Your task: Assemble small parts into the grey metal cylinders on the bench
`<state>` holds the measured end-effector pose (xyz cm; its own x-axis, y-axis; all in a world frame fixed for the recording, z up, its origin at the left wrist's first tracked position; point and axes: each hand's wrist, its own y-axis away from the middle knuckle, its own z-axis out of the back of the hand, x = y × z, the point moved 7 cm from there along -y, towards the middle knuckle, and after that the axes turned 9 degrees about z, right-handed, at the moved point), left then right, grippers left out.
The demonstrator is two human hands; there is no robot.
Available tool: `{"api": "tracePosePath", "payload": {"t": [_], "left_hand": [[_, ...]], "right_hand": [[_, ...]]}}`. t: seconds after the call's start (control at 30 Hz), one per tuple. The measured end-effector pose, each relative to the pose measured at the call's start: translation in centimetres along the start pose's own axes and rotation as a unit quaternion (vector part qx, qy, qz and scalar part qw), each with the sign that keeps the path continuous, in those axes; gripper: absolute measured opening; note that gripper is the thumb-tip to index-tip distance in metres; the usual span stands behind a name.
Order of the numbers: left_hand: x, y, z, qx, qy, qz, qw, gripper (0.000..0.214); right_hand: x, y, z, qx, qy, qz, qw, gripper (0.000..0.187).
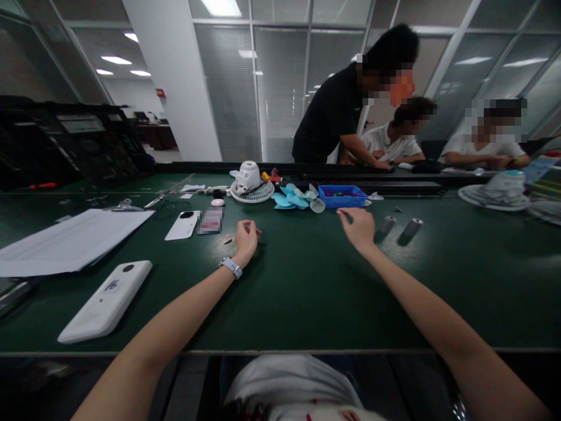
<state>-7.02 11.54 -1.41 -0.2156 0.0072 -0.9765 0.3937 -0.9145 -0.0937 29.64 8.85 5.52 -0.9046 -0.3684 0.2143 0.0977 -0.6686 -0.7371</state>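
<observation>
My left hand [246, 241], with a watch [231, 267] on its wrist, hovers over the green table with its fingers curled in. Whatever it may hold is hidden. A tiny pale piece [227, 239] lies just left of it. My right hand [359, 228] is bent with fingertips drawn together in front of a blue tray [342, 202]; anything pinched there is too small to make out. Two metal cylinders like batteries [388, 223] stand to its right. Beyond and between the hands lie light-blue fan blades [290, 197] and a white fan part with a round grille [250, 187].
At left are a clipboard with papers [74, 240], a white casing marked with ink [107, 301], a white phone [182, 226] and a round pink item [217, 203]. Another fan assembly [499, 193] sits at far right. Three people [328, 117] are across the table.
</observation>
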Motion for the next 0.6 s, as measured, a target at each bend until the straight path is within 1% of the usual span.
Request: {"api": "tracePosePath", "payload": {"t": [0.07, 0.1, 0.17, 0.23, 0.33, 0.6], "left_hand": [[0.1, 0.0, -0.1, 0.001, 0.0, -0.002, 1.0, 0.017], [0.1, -0.1, -0.1, -0.001, 0.003, 0.0, 1.0, 0.017], [0.2, -0.1, 0.0, -0.003, 0.009, 0.006, 1.0, 0.016], [0.2, -0.2, 0.0, -0.003, 0.013, 0.011, 1.0, 0.016], [0.3, -0.2, 0.1, -0.001, 0.009, 0.013, 1.0, 0.015], [-0.2, 0.2, 0.0, 0.003, -0.003, 0.019, 1.0, 0.014]], "right_hand": [[-6.1, 0.1, 3.7, -0.069, 0.096, -0.082, 0.99, 0.037], [-8.7, 0.4, 5.0, -0.085, 0.127, -0.118, 0.981, 0.038], [-12.8, 1.4, 6.3, -0.089, 0.162, -0.181, 0.966, 0.039], [-15.2, 2.5, 6.3, -0.071, 0.17, -0.229, 0.956, 0.039], [-16.6, 3.7, 5.7, -0.057, 0.164, -0.271, 0.947, 0.039], [-16.6, 3.6, 5.3, -0.06, 0.154, -0.277, 0.947, 0.037]]}}
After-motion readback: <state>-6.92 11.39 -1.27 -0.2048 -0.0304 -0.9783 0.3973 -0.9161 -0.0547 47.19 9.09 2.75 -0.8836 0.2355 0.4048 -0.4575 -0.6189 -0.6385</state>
